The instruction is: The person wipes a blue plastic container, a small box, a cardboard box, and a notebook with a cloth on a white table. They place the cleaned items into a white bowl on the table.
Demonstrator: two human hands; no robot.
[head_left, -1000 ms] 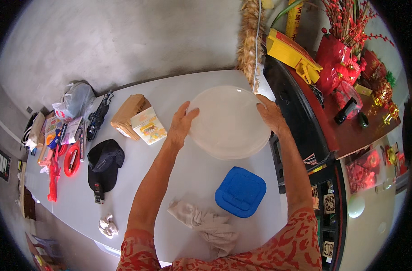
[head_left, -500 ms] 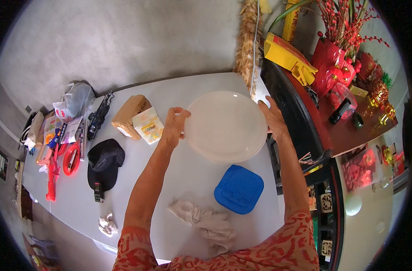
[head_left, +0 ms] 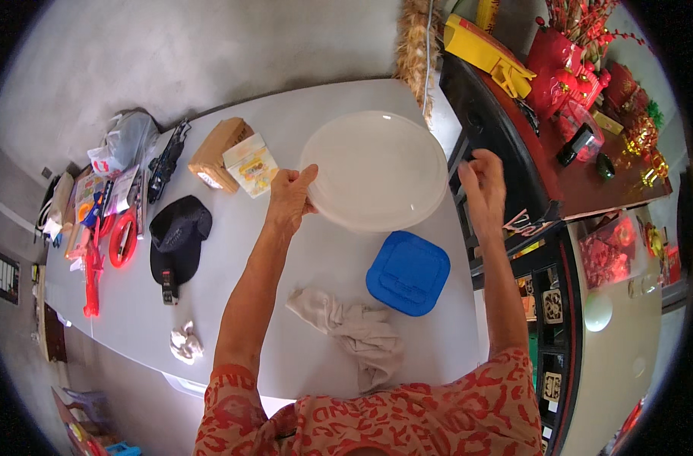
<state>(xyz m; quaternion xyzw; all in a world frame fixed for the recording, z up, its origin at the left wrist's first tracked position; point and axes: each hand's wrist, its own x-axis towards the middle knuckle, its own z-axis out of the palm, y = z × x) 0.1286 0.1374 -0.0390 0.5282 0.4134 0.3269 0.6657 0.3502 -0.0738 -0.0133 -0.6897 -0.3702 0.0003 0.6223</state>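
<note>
A large round translucent plastic lid [head_left: 377, 171] is held above the white table [head_left: 240, 334]. My left hand [head_left: 292, 199] grips its left rim, thumb on top and fingers underneath. Off the lid's right side, my right hand [head_left: 485, 182] is in the air with loosely bent fingers and nothing visible in it. Just nearer than the lid, a blue square plastic lid [head_left: 409, 273] with rounded corners lies on the table. A crumpled beige cloth [head_left: 350, 330] rests close to my body.
To the left lie a black cap [head_left: 181, 235], a cardboard box [head_left: 219, 152], a white-and-yellow packet [head_left: 251, 166], a red tape roll [head_left: 123, 239] and a crumpled tissue [head_left: 185, 342]. A dark cabinet [head_left: 498, 129] borders the right side, with a yellow box [head_left: 487, 57] and red decorations on it.
My right hand has let go of the round lid's right rim and moved slightly away to the right. My left hand still holds it. The whole view has shifted, with the table appearing higher.
</note>
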